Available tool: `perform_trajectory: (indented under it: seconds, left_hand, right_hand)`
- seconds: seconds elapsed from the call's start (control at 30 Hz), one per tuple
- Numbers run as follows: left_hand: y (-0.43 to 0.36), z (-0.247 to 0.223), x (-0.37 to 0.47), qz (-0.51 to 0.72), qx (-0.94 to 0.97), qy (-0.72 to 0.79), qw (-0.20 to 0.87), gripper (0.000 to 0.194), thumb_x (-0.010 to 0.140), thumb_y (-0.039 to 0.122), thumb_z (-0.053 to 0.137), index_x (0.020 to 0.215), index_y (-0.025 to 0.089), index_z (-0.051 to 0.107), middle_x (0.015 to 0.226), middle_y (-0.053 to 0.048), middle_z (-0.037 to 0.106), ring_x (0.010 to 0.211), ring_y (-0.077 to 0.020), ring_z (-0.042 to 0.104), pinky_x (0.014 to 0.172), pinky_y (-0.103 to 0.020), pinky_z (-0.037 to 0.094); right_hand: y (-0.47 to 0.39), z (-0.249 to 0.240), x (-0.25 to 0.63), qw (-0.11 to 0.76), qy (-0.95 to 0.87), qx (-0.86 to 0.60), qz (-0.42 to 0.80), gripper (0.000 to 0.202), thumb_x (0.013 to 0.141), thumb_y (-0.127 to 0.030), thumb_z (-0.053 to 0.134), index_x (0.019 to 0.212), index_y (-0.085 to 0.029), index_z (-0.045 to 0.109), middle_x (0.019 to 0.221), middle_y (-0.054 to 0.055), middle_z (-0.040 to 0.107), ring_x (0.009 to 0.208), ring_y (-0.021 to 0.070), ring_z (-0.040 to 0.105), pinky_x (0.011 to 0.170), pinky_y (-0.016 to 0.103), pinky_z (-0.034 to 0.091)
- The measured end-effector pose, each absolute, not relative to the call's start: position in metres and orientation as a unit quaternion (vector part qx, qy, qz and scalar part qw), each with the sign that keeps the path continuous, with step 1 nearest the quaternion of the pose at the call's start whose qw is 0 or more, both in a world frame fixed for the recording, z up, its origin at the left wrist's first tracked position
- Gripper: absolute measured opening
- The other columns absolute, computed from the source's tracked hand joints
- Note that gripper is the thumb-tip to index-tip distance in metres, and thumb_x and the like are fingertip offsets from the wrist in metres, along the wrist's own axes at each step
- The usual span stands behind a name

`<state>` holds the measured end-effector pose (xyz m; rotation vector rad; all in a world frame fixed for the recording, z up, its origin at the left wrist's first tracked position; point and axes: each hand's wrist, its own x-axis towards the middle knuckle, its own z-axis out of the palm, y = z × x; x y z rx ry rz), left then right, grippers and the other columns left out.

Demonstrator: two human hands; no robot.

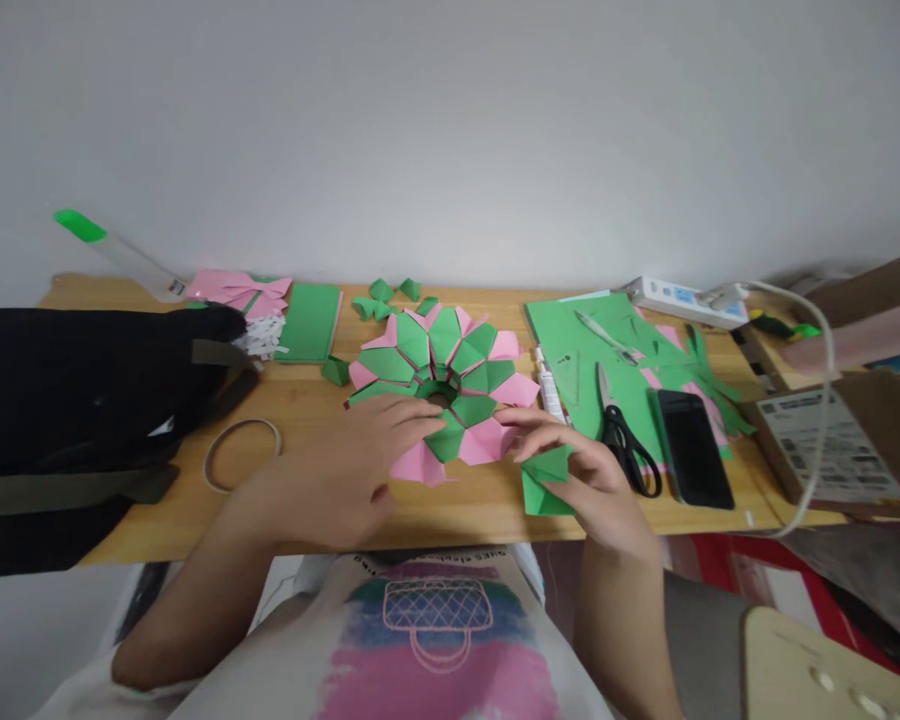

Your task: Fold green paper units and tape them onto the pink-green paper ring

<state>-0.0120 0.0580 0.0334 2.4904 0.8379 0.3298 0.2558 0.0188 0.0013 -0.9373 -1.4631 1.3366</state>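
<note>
A ring-shaped paper flower (487,376) of folded green and pink pieces lies on the wooden table, with a round opening in its middle. My left hand (345,460) rests over its near left side, fingers stretched out flat towards the opening, covering some petals. Between thumb and fingers, my right hand (596,480) grips a folded green paper piece (546,490). That piece is just off the flower's near right edge, and my right fingertips reach close to a pink petal there. A white glue tube (547,385) lies beside the flower on the right.
Green paper sheets (562,320) with offcuts, black-handled scissors (626,440) and a phone (694,450) lie on the right. Several folded green pieces (380,290) sit behind the flower. A black bag (82,390) and a tape ring (208,460) are left. A white cable (825,400) hangs at right.
</note>
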Motion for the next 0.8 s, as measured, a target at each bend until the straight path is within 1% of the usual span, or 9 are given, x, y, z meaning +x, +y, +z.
perform_trajectory:
  seconds: [0.07,0.1,0.17,0.27,0.4,0.5,0.6,0.67,0.8]
  left_hand:
    - [0.048,0.037,-0.005,0.12,0.909,0.319,0.239,0.069,0.075,0.013,0.052,0.142,0.016,0.039,0.144,-0.013,0.051,0.132,-0.0293,0.047,0.107,-0.046,0.043]
    - [0.044,0.038,0.001,0.113,0.902,0.346,0.232,0.062,0.081,0.018,0.054,0.141,0.015,0.04,0.142,-0.013,0.053,0.13,-0.0293,0.048,0.106,-0.046,0.044]
    - [0.041,0.038,0.015,0.112,0.891,0.387,0.211,0.051,0.085,0.025,0.056,0.133,0.012,0.049,0.133,-0.016,0.059,0.122,-0.0311,0.054,0.101,-0.049,0.047]
    - [0.042,0.033,0.03,0.127,0.878,0.422,0.188,0.04,0.086,0.014,0.047,0.124,0.009,0.057,0.12,-0.016,0.066,0.11,-0.0304,0.06,0.092,-0.048,0.052]
    - [0.048,0.027,0.03,0.131,0.89,0.396,0.185,0.042,0.083,0.004,0.04,0.118,0.009,0.062,0.119,-0.014,0.068,0.109,-0.0287,0.062,0.092,-0.046,0.052]
    - [0.05,0.027,0.024,0.11,0.914,0.348,0.178,0.042,0.085,0.003,0.037,0.115,0.009,0.064,0.118,-0.013,0.069,0.107,-0.0268,0.063,0.091,-0.043,0.053]
    - [0.054,0.024,0.018,0.106,0.924,0.328,0.167,0.045,0.085,0.0,0.034,0.114,0.013,0.066,0.118,-0.011,0.069,0.106,-0.0244,0.063,0.09,-0.04,0.053]
    - [0.058,0.02,0.014,0.113,0.924,0.325,0.169,0.047,0.085,-0.001,0.033,0.115,0.015,0.066,0.119,-0.011,0.069,0.107,-0.024,0.063,0.089,-0.04,0.053]
    - [0.067,0.013,0.01,0.137,0.917,0.326,0.184,0.044,0.087,0.002,0.035,0.115,0.016,0.066,0.122,-0.011,0.068,0.115,-0.0254,0.059,0.097,-0.044,0.049]
  right_hand:
    - [0.017,0.004,0.252,0.455,-0.593,-0.379,0.546,0.016,0.086,-0.018,0.061,0.093,-0.028,0.071,0.128,0.003,0.066,0.122,0.0225,0.057,0.106,0.039,0.041]
    - [0.016,0.005,0.25,0.454,-0.593,-0.378,0.547,0.017,0.087,-0.017,0.061,0.094,-0.029,0.071,0.128,0.003,0.066,0.122,0.022,0.057,0.105,0.039,0.042]
    - [0.015,0.007,0.246,0.456,-0.594,-0.373,0.548,0.018,0.086,-0.016,0.061,0.094,-0.029,0.072,0.126,0.003,0.067,0.12,0.0216,0.058,0.103,0.038,0.044]
    - [0.014,0.008,0.241,0.467,-0.592,-0.377,0.538,0.019,0.085,-0.015,0.062,0.094,-0.028,0.073,0.122,0.003,0.07,0.119,0.0214,0.06,0.101,0.037,0.046]
    - [0.01,0.007,0.245,0.499,-0.556,-0.418,0.516,0.021,0.084,-0.012,0.063,0.091,-0.028,0.075,0.108,0.001,0.075,0.11,0.0193,0.065,0.1,0.034,0.047]
    - [0.005,0.007,0.251,0.527,-0.506,-0.46,0.505,0.02,0.081,-0.013,0.066,0.088,-0.029,0.076,0.092,-0.001,0.077,0.091,0.0165,0.07,0.085,0.028,0.053]
    - [0.001,0.006,0.256,0.538,-0.446,-0.513,0.498,0.012,0.079,-0.018,0.071,0.082,-0.028,0.077,0.079,-0.001,0.075,0.073,0.0144,0.068,0.065,0.023,0.052]
    - [0.002,0.004,0.256,0.547,-0.403,-0.539,0.498,0.008,0.078,-0.023,0.072,0.082,-0.027,0.078,0.077,-0.001,0.075,0.07,0.014,0.066,0.059,0.022,0.05]
    - [0.009,-0.004,0.253,0.566,-0.353,-0.544,0.509,0.012,0.077,-0.031,0.073,0.086,-0.026,0.079,0.084,0.002,0.076,0.069,0.0146,0.063,0.059,0.024,0.051]
